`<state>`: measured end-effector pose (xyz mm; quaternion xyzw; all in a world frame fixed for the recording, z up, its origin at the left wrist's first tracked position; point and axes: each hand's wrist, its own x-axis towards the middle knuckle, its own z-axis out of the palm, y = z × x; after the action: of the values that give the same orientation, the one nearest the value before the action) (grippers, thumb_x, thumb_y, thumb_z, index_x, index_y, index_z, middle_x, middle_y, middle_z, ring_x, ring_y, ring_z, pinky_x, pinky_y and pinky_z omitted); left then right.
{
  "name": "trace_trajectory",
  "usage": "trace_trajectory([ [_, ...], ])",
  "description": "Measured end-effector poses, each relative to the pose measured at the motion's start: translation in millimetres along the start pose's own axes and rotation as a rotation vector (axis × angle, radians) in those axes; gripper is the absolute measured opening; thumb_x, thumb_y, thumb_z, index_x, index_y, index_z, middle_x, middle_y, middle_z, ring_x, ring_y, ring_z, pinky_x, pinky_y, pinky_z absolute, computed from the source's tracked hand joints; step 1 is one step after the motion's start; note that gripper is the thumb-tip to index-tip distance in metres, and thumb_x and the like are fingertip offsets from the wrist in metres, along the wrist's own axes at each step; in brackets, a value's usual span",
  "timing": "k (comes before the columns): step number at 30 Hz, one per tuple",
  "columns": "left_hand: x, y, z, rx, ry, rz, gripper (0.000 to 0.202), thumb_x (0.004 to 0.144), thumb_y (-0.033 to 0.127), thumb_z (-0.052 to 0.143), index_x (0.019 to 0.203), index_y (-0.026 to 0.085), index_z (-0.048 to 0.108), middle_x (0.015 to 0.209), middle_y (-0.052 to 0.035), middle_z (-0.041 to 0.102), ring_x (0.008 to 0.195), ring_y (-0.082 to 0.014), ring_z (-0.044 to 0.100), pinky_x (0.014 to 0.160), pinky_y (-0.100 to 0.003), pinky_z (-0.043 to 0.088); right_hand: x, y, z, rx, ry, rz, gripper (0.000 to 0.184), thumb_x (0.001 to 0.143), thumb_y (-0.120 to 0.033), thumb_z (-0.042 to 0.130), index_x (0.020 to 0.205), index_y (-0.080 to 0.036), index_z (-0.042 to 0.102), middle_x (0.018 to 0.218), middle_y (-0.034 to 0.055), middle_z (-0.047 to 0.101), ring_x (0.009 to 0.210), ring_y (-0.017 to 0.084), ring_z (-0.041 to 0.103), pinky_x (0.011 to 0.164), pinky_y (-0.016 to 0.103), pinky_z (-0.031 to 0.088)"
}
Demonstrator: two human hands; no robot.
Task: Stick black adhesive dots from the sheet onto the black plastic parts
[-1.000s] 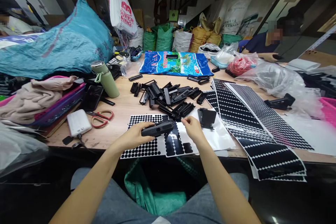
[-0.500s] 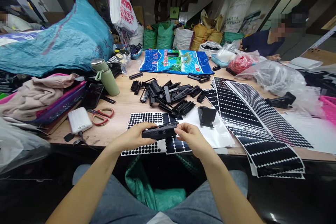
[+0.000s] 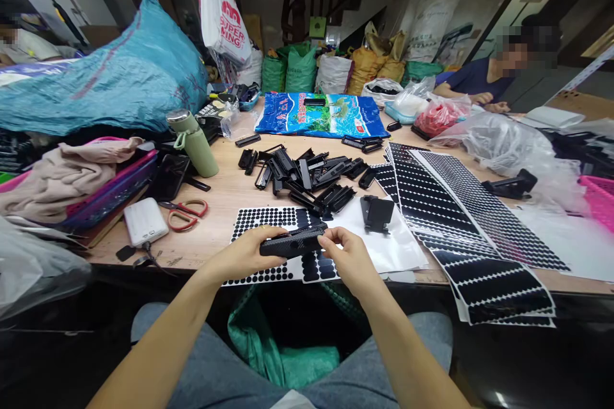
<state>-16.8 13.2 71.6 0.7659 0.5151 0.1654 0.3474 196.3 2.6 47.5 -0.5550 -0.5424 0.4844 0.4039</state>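
My left hand (image 3: 249,248) is closed around the left end of a black plastic part (image 3: 292,241) with a woven-look texture, thumb above and fingers below. At its right end, the thumb and fingertips of my right hand (image 3: 344,252) pinch the edge; whether something small sits between them I cannot make out. Beneath the part lies a white sheet of round black stickers (image 3: 261,273), and beside it a sheet of larger black stickers (image 3: 316,268). Beyond my hands is a pile of black plastic pieces (image 3: 307,172). A black bracket (image 3: 377,212) rests on white paper to the right.
Long sheets of black stickers (image 3: 441,204) overhang the table's front edge at right. Red-handled scissors (image 3: 187,214), a white power bank (image 3: 145,220) and a green bottle (image 3: 199,147) are at left. A green sack (image 3: 283,354) stands open below the edge. A co-worker (image 3: 484,80) sits at far right.
The black plastic part stays in both hands, with its textured face tipped slightly. My right fingers have shifted a little on its end. The co-worker's hands have moved left.
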Motion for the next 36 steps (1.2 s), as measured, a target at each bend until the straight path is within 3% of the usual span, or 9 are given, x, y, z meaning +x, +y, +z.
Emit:
trace_trajectory([
  [11,-1.5,-0.9,1.6,-0.028,0.029,-0.001,0.048,0.066,0.035,0.061,0.112,0.021,0.057,0.106,-0.0036,0.062,0.095,-0.0221,0.056,0.084,-0.03,0.042,-3.5,-0.7,10.7,-0.023,0.125,-0.082,0.021,0.076,-0.039,0.051,0.072,-0.019,0.051,0.073,0.0013,0.055,0.067,0.014,0.051,0.064,0.028,0.042],
  [16,4.4,-6.3,-0.2,-0.159,0.083,-0.057,0.047,0.063,0.033,0.064,0.108,0.02,0.058,0.102,-0.0037,0.063,0.092,-0.0226,0.056,0.079,-0.031,0.044,21.1,8.0,25.1,0.145,0.21,-0.134,0.025,0.072,-0.036,0.056,0.087,-0.021,0.042,0.085,0.002,0.055,0.075,0.014,0.054,0.068,0.027,0.045],
  [19,10.7,-20.9,-1.2,-0.459,0.109,-0.22,0.043,0.065,0.032,0.065,0.105,0.018,0.057,0.086,-0.0028,0.063,0.072,-0.0166,0.058,0.057,-0.024,0.045,40.9,16.3,30.0,0.088,0.186,-0.111,0.028,0.076,-0.039,0.05,0.095,-0.021,0.041,0.09,0.0031,0.054,0.075,0.014,0.055,0.068,0.028,0.045],
  [23,17.2,-52.3,-3.8,-1.083,0.203,-0.46,0.021,0.069,0.021,0.062,0.087,0.013,0.055,0.063,-0.0001,0.053,0.046,-0.0058,0.047,0.033,-0.012,0.029,47.8,29.0,32.0,-0.247,0.047,-0.101,0.016,0.079,-0.035,0.045,0.082,-0.02,0.049,0.081,0.0022,0.056,0.073,0.015,0.054,0.068,0.029,0.041],
  [26,18.0,-71.2,-5.8,-1.385,0.24,-0.57,0.01,0.078,0.018,0.051,0.086,0.012,0.051,0.067,-0.005,0.054,0.044,-0.0042,0.045,0.03,-0.009,0.03,41.2,38.4,43.8,-0.514,-0.125,-0.127,0.009,0.078,-0.025,0.047,0.075,-0.019,0.053,0.078,0.0032,0.057,0.073,0.016,0.053,0.068,0.028,0.039],
  [30,15.4,-78.3,-5.1,-1.713,0.151,-0.634,0.022,0.085,0.022,0.04,0.101,0.009,0.048,0.078,-0.0127,0.056,0.048,-0.0062,0.047,0.031,-0.011,0.038,35.9,49.7,72.5,-0.744,-0.178,-0.179,0.011,0.08,-0.019,0.046,0.081,-0.016,0.056,0.089,0.0095,0.057,0.082,0.019,0.053,0.072,0.03,0.039],
  [33,12.8,-77.2,-1.5,-1.858,0.12,-0.668,0.028,0.087,0.025,0.038,0.108,0.009,0.046,0.08,-0.0135,0.055,0.049,-0.0073,0.048,0.031,-0.011,0.041,36.4,53.6,83.0,-0.792,-0.196,-0.202,0.009,0.079,-0.016,0.047,0.079,-0.014,0.056,0.088,0.012,0.056,0.085,0.022,0.053,0.072,0.032,0.039],
  [36,10.9,-77.1,3.3,-1.923,0.108,-0.688,0.032,0.087,0.026,0.037,0.112,0.007,0.044,0.082,-0.0152,0.055,0.051,-0.0081,0.05,0.033,-0.011,0.043,35.6,46.3,76.4,-0.748,-0.219,-0.22,0.008,0.08,-0.017,0.047,0.076,-0.016,0.054,0.083,0.0091,0.056,0.079,0.019,0.053,0.07,0.03,0.04],
])
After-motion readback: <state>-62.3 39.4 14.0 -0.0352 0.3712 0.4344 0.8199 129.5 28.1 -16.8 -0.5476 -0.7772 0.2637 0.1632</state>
